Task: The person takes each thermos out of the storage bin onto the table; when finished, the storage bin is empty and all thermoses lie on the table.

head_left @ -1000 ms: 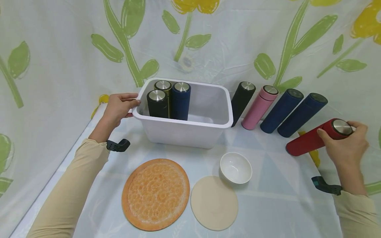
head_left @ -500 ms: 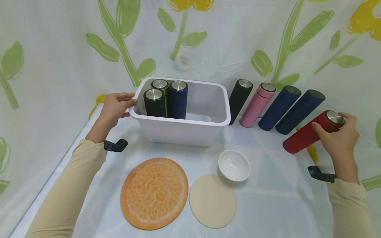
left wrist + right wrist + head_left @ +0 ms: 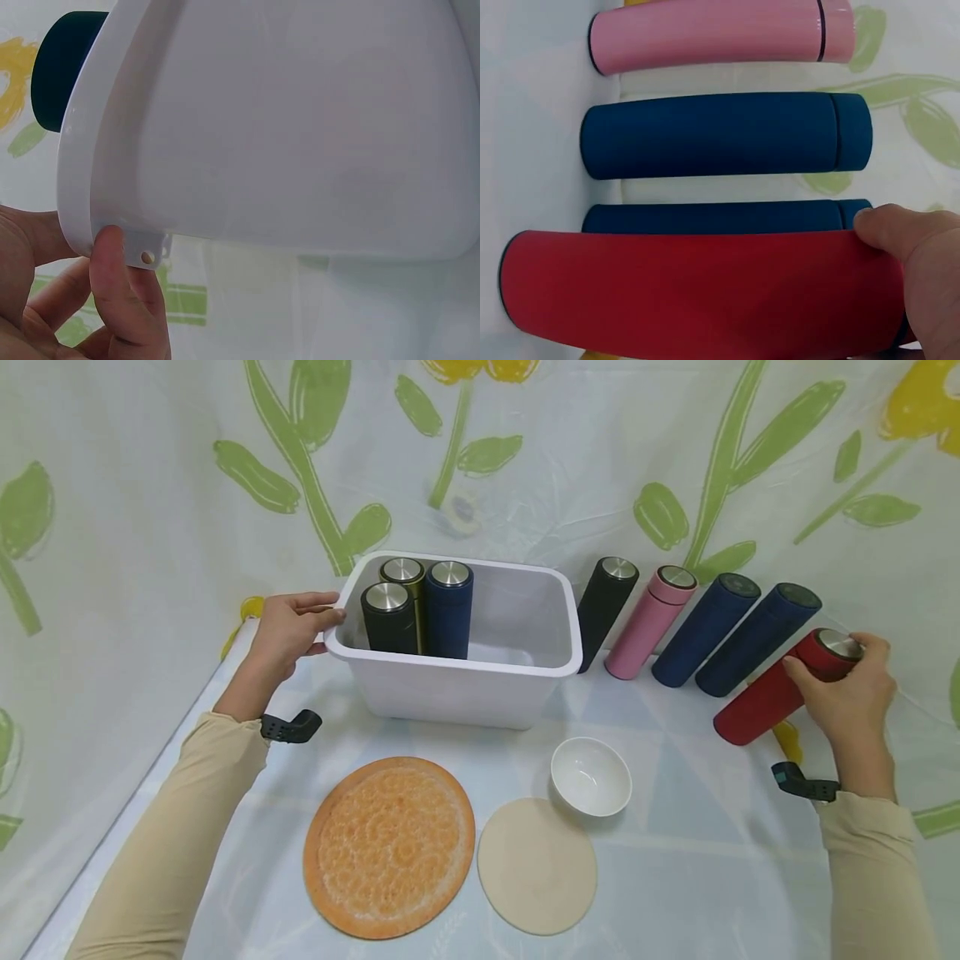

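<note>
On the right, my right hand point(image 3: 851, 702) grips a red thermos bottle point(image 3: 765, 702) just below its steel-topped lid, thumb on the near side. The bottle's base is close to the table. In the right wrist view the red bottle point(image 3: 705, 292) partly covers a blue thermos point(image 3: 727, 217) behind it. My left hand point(image 3: 288, 631) holds the left end of a white plastic tub point(image 3: 450, 689). The left wrist view has the thumb and fingers pinching the tub's rim point(image 3: 79, 165) beside a small holed tab. Inside the tub stand a black thermos point(image 3: 392, 627), a dark gold-edged one point(image 3: 405, 571) and a blue one point(image 3: 450, 614).
Right of the tub stand a black thermos point(image 3: 603, 606), a pink one point(image 3: 648, 627) and two blue ones point(image 3: 705, 631), along the floral curtain. Nearer lie a round bread-patterned mat point(image 3: 390, 847), a beige disc point(image 3: 536, 868) and a white bowl point(image 3: 591, 777).
My right hand has moved back and left with the red thermos, whose lid end has come up nearer the blue ones. The left hand has stayed on the tub. The head view has shifted slightly.
</note>
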Available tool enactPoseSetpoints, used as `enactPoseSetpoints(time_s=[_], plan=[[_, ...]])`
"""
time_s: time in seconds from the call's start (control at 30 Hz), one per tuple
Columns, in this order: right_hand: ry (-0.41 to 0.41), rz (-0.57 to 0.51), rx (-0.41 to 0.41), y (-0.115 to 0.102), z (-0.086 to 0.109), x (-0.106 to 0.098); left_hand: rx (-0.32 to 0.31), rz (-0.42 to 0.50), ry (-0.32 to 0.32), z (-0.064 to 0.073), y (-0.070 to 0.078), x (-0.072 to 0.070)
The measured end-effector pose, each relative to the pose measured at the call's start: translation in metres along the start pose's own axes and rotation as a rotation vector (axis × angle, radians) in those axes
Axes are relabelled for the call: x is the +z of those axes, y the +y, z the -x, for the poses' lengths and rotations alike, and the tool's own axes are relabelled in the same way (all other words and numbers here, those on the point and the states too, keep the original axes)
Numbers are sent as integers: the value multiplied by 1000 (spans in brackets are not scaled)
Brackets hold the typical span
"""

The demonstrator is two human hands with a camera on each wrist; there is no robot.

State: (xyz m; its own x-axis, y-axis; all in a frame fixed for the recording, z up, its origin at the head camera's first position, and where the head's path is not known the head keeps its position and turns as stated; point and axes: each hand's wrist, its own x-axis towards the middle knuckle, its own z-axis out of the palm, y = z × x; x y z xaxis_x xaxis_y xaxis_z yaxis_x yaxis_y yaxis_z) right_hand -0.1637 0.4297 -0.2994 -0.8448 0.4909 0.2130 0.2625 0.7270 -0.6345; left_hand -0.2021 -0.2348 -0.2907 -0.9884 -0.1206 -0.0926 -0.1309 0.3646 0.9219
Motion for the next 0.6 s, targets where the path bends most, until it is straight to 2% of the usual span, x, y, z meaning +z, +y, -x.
enactPoseSetpoints(time_s=[0.33,0.47,0.6], plan=[[-19,44,39,-4,4,-2,6,31,1,1,2,2],[11,59,35,-9,8,-3,6,28,2,1,1,1],[70,53,-9,-19,11,-5,9,31,8,1,0,-1]])
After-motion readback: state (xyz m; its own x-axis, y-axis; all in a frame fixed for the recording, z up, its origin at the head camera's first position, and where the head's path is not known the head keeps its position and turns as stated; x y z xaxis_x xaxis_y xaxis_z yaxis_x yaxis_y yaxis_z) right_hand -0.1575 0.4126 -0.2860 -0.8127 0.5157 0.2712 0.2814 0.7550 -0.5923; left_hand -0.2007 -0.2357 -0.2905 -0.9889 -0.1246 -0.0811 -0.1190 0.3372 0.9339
